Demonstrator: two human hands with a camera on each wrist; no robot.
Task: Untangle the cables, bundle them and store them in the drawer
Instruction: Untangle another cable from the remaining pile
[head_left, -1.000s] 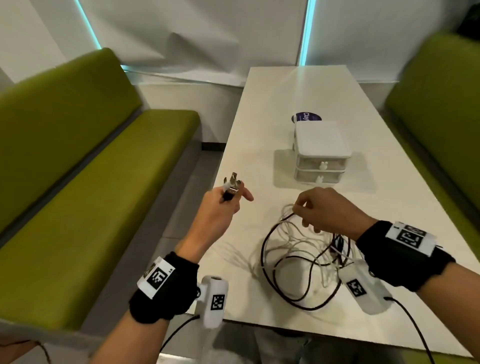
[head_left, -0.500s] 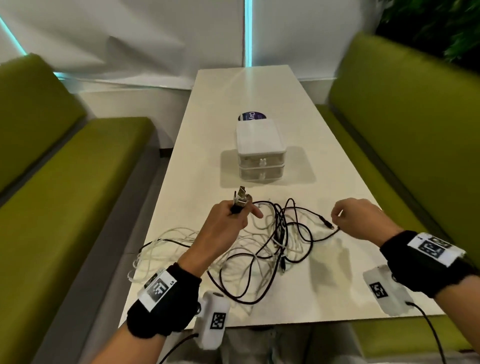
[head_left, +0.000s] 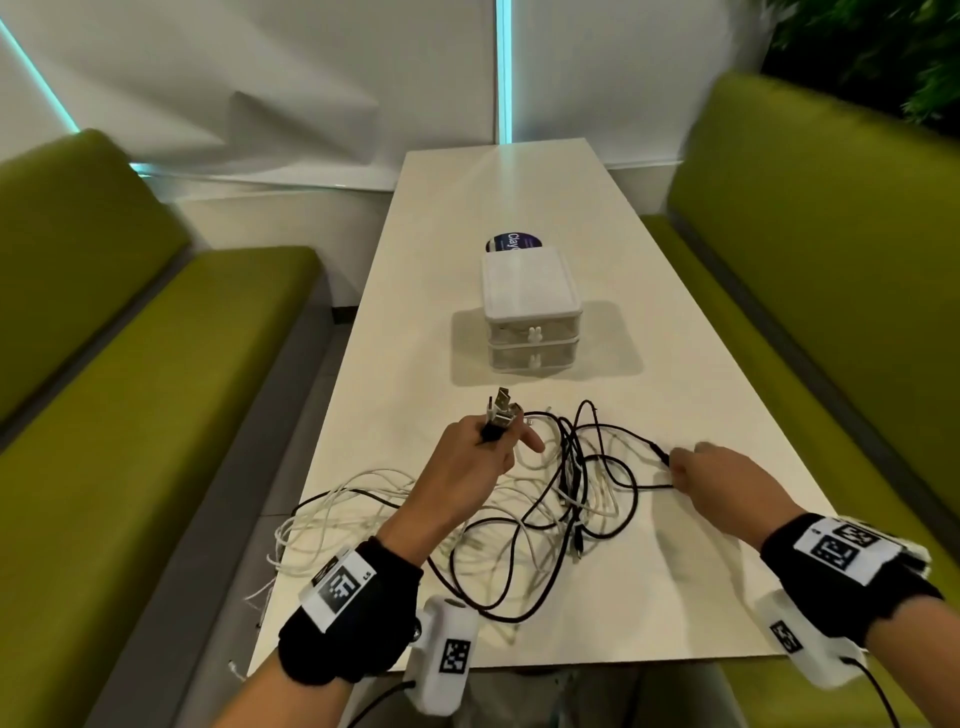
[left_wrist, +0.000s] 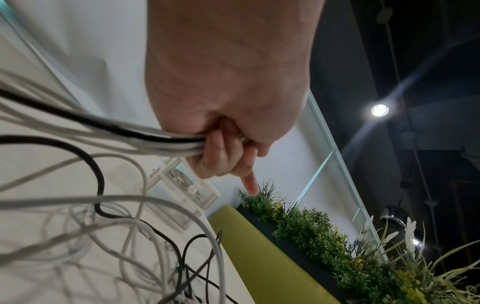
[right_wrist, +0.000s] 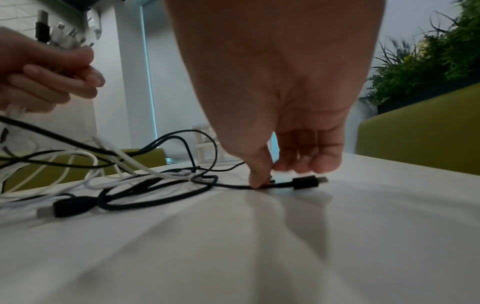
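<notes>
A tangle of black and white cables (head_left: 545, 499) lies on the white table (head_left: 519, 197) near its front edge. My left hand (head_left: 483, 457) is raised over the tangle and grips a bunch of cable ends, whose plugs (head_left: 500, 413) stick up out of the fist; the left wrist view shows the cables (left_wrist: 145, 139) running into the curled fingers (left_wrist: 221, 156). My right hand (head_left: 711, 473) is down on the table to the right and pinches a black cable just behind its plug (right_wrist: 306, 182). The small clear two-drawer unit (head_left: 530, 317) stands further back with both drawers shut.
Green benches (head_left: 156, 415) (head_left: 831, 312) run along both sides of the table. A dark round sticker (head_left: 511, 243) lies behind the drawer unit. Some white cable loops (head_left: 270, 561) hang over the left table edge. Plants (head_left: 883, 52) stand behind the right bench.
The head view has swung right to centre on the table. My right hand moved from the tangle out to the right and closed on the black cable's end. The left hand kept its plugs.
</notes>
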